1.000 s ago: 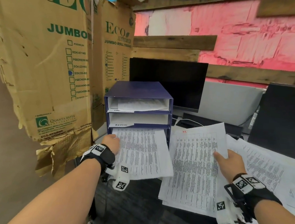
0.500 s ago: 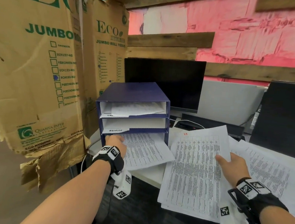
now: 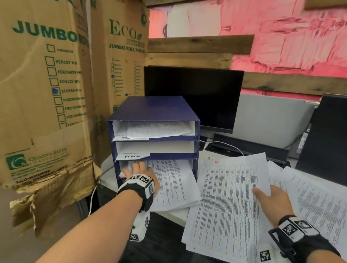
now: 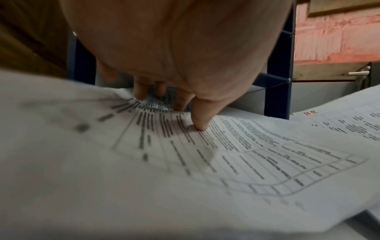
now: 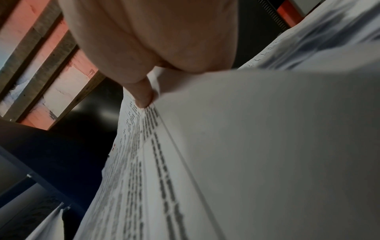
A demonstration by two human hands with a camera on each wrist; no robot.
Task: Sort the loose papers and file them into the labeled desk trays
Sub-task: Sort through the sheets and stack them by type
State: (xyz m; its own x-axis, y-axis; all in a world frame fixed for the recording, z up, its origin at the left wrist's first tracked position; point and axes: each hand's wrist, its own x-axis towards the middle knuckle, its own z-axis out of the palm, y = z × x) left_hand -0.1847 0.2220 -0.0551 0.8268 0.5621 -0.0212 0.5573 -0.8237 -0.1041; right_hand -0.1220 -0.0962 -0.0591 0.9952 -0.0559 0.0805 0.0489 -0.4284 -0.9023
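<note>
Left hand (image 3: 138, 171) lies flat on a printed sheet (image 3: 172, 183), fingers straight, thumb tip pressing down on it; the sheet sits half inside the bottom slot of the blue tray stack (image 3: 155, 117), its near end hanging out over the desk edge. Right hand (image 3: 270, 203) pinches the right edge of a stack of papers (image 3: 226, 208) marked HR, just beside the trays, lying over more loose sheets (image 3: 318, 205)
</note>
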